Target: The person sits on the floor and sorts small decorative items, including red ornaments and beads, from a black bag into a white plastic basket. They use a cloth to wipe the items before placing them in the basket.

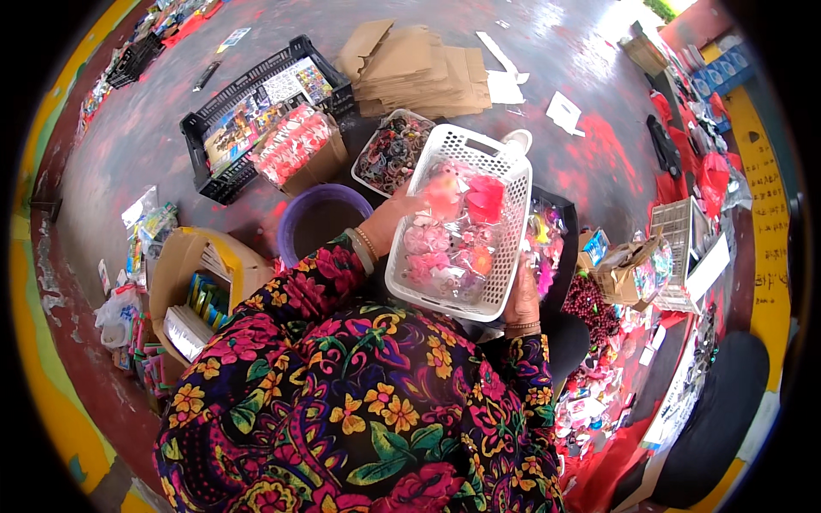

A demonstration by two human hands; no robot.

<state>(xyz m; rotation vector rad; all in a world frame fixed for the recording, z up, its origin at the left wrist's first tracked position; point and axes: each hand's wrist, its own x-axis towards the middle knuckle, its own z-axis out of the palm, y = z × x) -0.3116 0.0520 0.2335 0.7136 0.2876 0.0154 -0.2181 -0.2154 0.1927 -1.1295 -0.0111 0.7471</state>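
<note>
A white perforated plastic basket is tilted in front of me. Inside lie several clear-wrapped hair ornaments, pink, red and orange, flower-like in shape. My right hand grips the basket's near right side, its fingers partly hidden behind the wall. Over the basket's left rim reaches my left hand. Its fingers are smeared by motion near a blurred pink piece, and I cannot make out whether they hold it.
Beyond stand a tray of hair ties, flattened cardboard and a black crate beside a box of pink-red packets. A purple basin and an open carton sit left. Goods crowd the right, including a worn box.
</note>
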